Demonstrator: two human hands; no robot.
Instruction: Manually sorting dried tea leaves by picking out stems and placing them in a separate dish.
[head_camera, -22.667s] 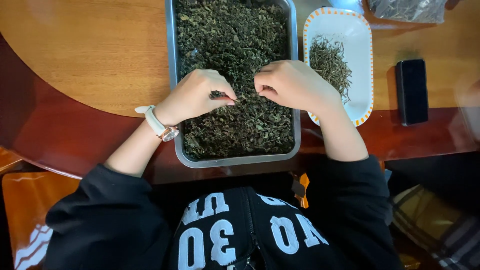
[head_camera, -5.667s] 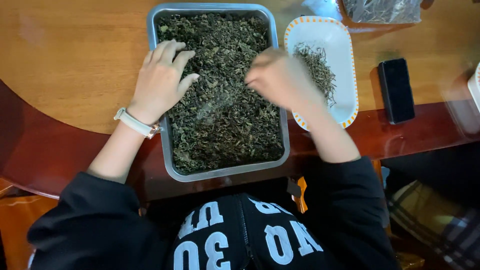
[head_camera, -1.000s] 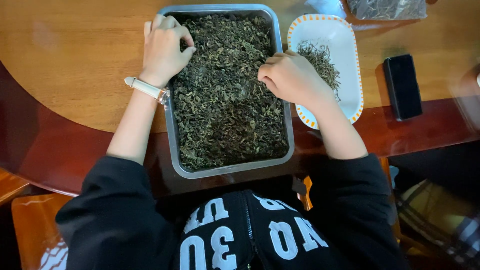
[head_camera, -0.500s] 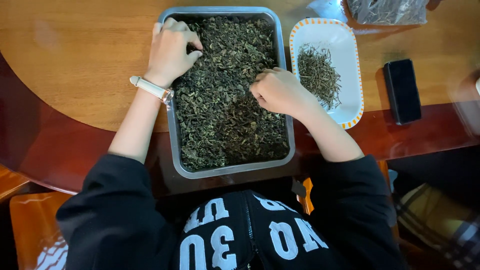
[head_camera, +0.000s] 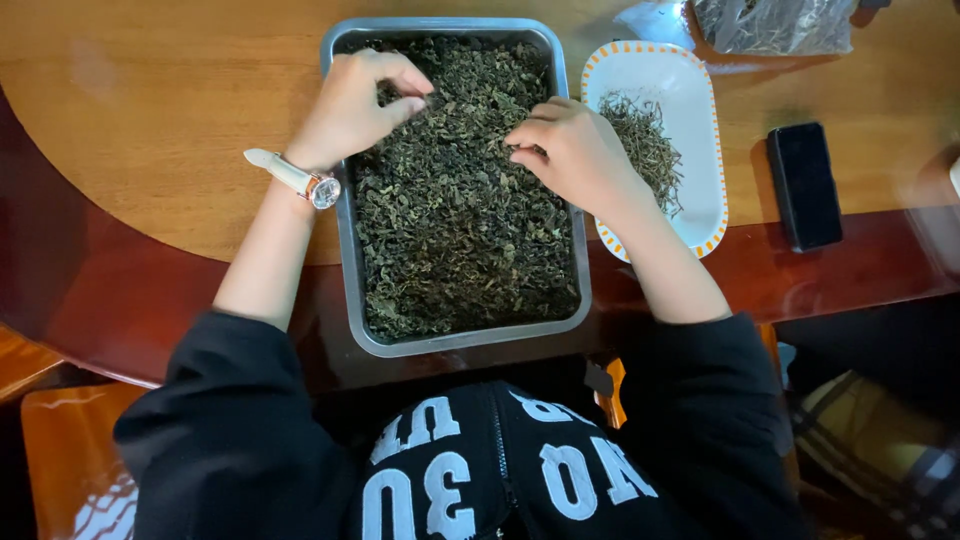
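A rectangular metal tray (head_camera: 463, 341) full of dark dried leaves (head_camera: 455, 220) lies on the table before me. My left hand (head_camera: 355, 105), with a pale wristwatch, rests over the tray's upper left, fingers curled down into the leaves. Over the tray's right side my right hand (head_camera: 572, 150) has its fingertips pinched together at the leaves; whether a piece sits between them I cannot tell. To the right stands a white oval dish with an orange-marked rim (head_camera: 716, 150) that holds a small heap of thin dried stems (head_camera: 650, 140).
A black phone (head_camera: 803, 185) lies right of the dish. A clear plastic bag of dried stems (head_camera: 770, 22) sits at the far edge. The light wooden tabletop (head_camera: 160, 120) has a dark red rim (head_camera: 100, 300) near my body.
My left hand has shifted slightly right within the tray's upper left. My right hand has moved up and to the right, toward the tray's right edge near the dish.
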